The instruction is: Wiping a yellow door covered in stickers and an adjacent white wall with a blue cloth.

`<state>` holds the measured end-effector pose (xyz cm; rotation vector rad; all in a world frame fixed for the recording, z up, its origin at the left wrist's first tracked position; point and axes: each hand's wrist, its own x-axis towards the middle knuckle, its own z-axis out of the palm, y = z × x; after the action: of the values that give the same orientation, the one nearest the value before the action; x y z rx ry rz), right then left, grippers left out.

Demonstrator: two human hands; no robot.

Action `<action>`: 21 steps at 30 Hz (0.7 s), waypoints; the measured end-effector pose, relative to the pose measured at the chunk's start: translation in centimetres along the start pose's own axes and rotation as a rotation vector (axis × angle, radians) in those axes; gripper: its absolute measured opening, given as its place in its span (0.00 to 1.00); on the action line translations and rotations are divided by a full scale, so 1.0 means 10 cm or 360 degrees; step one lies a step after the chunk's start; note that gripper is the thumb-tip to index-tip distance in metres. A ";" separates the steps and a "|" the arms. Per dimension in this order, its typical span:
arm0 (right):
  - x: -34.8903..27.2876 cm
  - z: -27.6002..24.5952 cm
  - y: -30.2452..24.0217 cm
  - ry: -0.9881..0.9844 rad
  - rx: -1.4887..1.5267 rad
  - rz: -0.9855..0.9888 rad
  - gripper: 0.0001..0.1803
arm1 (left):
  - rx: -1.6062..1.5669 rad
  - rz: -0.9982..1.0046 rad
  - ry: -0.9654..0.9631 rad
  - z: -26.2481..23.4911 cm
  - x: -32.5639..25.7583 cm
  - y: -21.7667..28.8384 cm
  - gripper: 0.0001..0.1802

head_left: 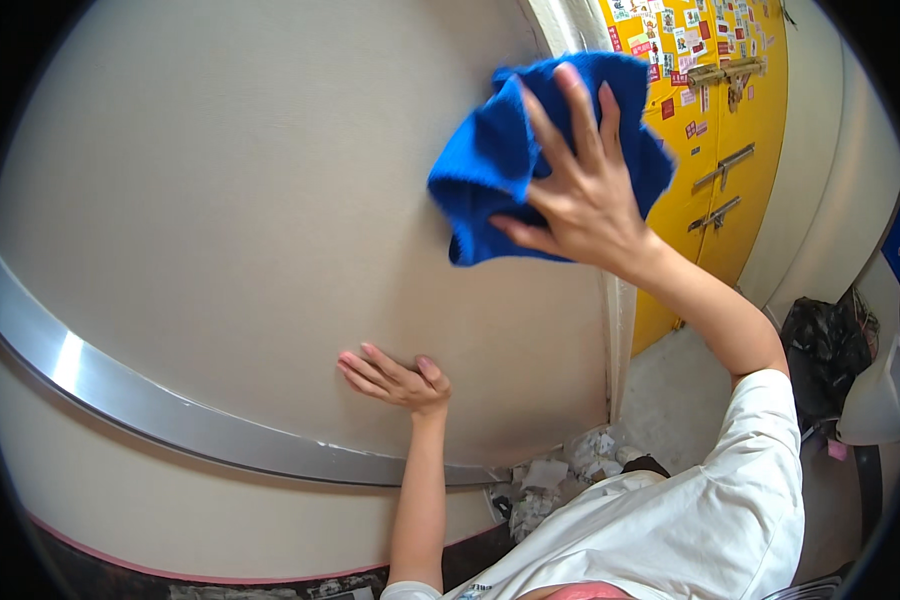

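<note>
My right hand (pixel 582 190) presses a blue cloth (pixel 490 160) flat against a beige wall (pixel 270 180), fingers spread over the cloth, high in the head view. Lower down, my left hand (pixel 395 378) rests open on the same wall, palm flat and fingers pointing left, just above a shiny metal strip (pixel 150 400) that runs across the wall.
A yellow door (pixel 715 120) with several stickers and metal latches stands to the right of the wall's corner. Crumpled paper scraps (pixel 560 480) lie on the floor at the wall's foot. A black bag (pixel 825 350) sits at the far right.
</note>
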<state>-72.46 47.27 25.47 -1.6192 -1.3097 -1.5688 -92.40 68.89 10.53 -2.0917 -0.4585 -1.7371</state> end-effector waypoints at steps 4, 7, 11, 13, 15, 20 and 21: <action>-0.12 0.09 -0.17 -0.0069 0.0212 -0.0050 0.18 | 0.0019 -0.0017 0.0005 0.02 -0.01 -0.01 0.38; -0.13 0.11 -0.20 -0.0133 0.0429 -0.0081 0.15 | 0.0015 -0.0011 0.0021 0.02 0.00 0.00 0.38; 0.19 0.15 -0.26 -0.0141 0.0559 -0.0290 0.13 | 0.0029 -0.0030 -0.0005 0.02 -0.05 -0.02 0.38; 0.37 0.21 -0.31 -0.0071 0.0470 -0.0389 0.13 | 0.0028 -0.0050 -0.0016 0.02 -0.05 0.00 0.38; 0.46 0.27 -0.43 -0.0072 0.0471 -0.0384 0.31 | 0.0035 -0.0077 -0.0032 0.01 -0.06 -0.02 0.38; 0.36 0.26 -0.61 -0.0168 0.0548 -0.0314 0.50 | 0.0020 -0.0082 -0.0074 0.00 -0.07 -0.04 0.39; 0.25 0.25 -0.60 -0.0162 0.0553 -0.0305 0.49 | 0.0025 -0.0084 -0.0076 0.01 -0.06 -0.01 0.39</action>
<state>-77.05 52.48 25.87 -1.4038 -1.7270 -1.2846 -92.51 69.00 9.96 -2.1322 -0.5443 -1.7103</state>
